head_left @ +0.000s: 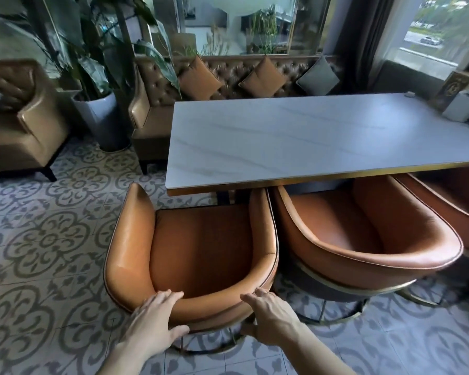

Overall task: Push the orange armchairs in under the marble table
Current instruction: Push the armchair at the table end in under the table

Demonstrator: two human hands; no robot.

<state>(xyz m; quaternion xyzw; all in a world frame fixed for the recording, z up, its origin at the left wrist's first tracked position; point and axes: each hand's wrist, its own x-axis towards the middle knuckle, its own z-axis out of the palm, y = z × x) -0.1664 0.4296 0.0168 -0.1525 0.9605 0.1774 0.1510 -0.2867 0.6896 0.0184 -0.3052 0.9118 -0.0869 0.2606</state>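
An orange armchair [201, 239] stands at the marble table's [295, 136] near left corner, its seat mostly out from under the top and its right arm tip under the edge. My left hand [155, 323] and my right hand [268, 315] grip the top of its backrest, fingers over the rim and thumbs on the outside. A second orange armchair [363, 234] sits to its right, angled, with its front under the table edge. A third orange armchair [450, 201] shows at the far right, partly under the table.
A tufted brown bench with cushions [255, 77] runs along the table's far side. A white planter [100, 117] and a tan armchair [16, 117] stand at left. Boxes [460, 104] sit on the table's far right corner. Patterned tile floor [46, 239] spreads left.
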